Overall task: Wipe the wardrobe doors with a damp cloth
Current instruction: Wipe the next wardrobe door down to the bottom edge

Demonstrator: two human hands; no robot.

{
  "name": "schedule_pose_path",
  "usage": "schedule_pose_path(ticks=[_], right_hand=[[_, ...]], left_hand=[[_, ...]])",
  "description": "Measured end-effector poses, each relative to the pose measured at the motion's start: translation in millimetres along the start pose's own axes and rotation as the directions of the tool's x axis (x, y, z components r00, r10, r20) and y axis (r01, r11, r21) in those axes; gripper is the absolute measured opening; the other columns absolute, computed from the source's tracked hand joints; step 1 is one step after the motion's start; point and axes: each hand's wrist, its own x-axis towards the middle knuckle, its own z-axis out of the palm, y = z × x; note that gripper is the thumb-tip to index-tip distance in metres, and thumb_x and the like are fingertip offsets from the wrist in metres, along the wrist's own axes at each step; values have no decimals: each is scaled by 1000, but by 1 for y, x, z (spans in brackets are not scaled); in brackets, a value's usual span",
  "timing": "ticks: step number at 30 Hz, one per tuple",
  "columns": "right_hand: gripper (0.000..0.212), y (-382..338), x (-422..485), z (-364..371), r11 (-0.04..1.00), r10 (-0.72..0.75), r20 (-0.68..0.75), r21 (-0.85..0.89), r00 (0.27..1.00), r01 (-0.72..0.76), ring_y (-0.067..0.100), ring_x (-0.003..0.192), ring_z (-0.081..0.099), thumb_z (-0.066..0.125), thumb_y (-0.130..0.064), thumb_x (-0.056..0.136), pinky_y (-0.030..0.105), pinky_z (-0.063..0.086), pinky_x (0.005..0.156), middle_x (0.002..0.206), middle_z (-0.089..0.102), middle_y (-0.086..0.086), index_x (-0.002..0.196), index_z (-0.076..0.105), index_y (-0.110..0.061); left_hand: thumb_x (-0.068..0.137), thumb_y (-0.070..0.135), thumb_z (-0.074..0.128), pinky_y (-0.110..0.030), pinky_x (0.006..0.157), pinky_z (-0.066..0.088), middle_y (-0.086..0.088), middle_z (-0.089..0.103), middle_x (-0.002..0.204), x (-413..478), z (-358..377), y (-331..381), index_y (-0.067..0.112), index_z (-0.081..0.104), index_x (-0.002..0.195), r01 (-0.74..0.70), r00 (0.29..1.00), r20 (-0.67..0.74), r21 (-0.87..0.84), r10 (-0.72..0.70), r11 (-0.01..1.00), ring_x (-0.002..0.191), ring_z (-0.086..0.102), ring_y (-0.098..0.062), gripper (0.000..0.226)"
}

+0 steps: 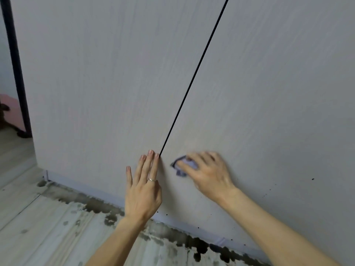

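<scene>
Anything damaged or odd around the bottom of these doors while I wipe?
Yes. Dark blotchy stains run along the pale plank floor where it meets the wardrobe's base, possibly mould or damp. Small black specks dot the right-hand grey door, lower than the lilac cloth.

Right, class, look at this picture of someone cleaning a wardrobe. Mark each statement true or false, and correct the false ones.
1. The left hand lies flat on the left wardrobe door. True.
2. The right hand has a red sponge in its grip. False: it holds a purple cloth against the right wardrobe door.
3. A ring sits on a finger of the left hand. True.
4. The floor along the wardrobe's base is spotless. False: dark stains run along it.
</scene>
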Motion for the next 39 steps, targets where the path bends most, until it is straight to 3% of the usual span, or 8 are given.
schedule_pose_path(ticks=[6, 11, 14, 20, 26, 33, 35, 39], right_hand=[[39, 42, 14, -30, 846, 522, -290, 52, 802, -531, 31, 86, 50, 67, -16, 88, 40, 36, 71, 116, 54, 8, 125, 62, -28], [38, 36, -47, -22, 998, 44, 48, -55, 998, -41, 28, 86, 56, 55, -8, 83, 37, 36, 74, 110, 61, 4, 113, 70, -27], [43, 63, -46, -49, 984, 151, -6, -94, 989, -151, 28, 87, 55, 56, -9, 80, 37, 36, 73, 114, 55, 2, 118, 66, -29], [34, 69, -42, -63, 642, 746, -370, 180, 554, -745, 26, 90, 44, 66, -8, 87, 38, 40, 80, 114, 51, 10, 118, 68, -20], [59, -1, -131, -17, 897, 430, 162, 32, 888, -440, 23, 94, 43, 86, -2, 54, 33, 52, 60, 114, 46, 1, 106, 71, -25], [34, 24, -100, -37, 449, 894, -183, 377, 410, -811, 30, 97, 52, 68, -3, 87, 35, 47, 73, 119, 48, 8, 116, 69, -20], [33, 9, -101, -26, 466, 884, -164, 375, 437, -801, 30, 95, 51, 68, -7, 87, 35, 47, 70, 118, 47, 3, 115, 68, -25], [57, -42, -128, 16, 731, 626, 132, 243, 768, -638, 24, 92, 43, 83, -3, 63, 34, 47, 63, 113, 48, 0, 108, 66, -32]], left_hand=[[84, 15, 49, -59, 121, 15, 2, -3, 169, 4, 0, 2, 16, 5, 161, 5, 1000, 6, -9, -5, 1000, 156, 2, -20, 89], [88, 23, 47, -61, 120, 18, -4, -2, 169, 5, -4, 17, 4, 10, 159, 2, 999, 47, 4, -2, 1000, 155, 3, -22, 82], [88, 25, 48, -60, 121, 14, -4, -5, 169, 7, -9, 24, 11, 6, 161, 18, 998, 54, -18, -17, 1000, 156, 1, -22, 85], [90, 33, 45, -63, 120, 11, -2, -13, 168, 9, -11, 51, 38, 0, 160, -35, 986, 163, -8, 36, 999, 154, -10, -30, 83], [92, 50, 31, -64, 118, -7, 8, -35, 160, 8, -17, 66, 47, -18, 154, 41, 963, 265, 61, -55, 997, 149, -30, -23, 79], [101, 54, 37, -65, 117, -7, 6, -32, 162, 9, -7, 60, 45, -15, 155, 21, 971, 232, 134, -52, 991, 150, -27, -23, 76], [102, 54, 38, -66, 117, -4, 4, -29, 164, 8, -1, 57, 43, -13, 156, 15, 977, 210, 142, -45, 990, 151, -24, -24, 75], [104, 57, 31, -69, 117, 1, 5, -28, 164, 11, 6, 54, 44, -12, 156, 13, 981, 188, 177, -47, 984, 152, -23, -24, 69]])
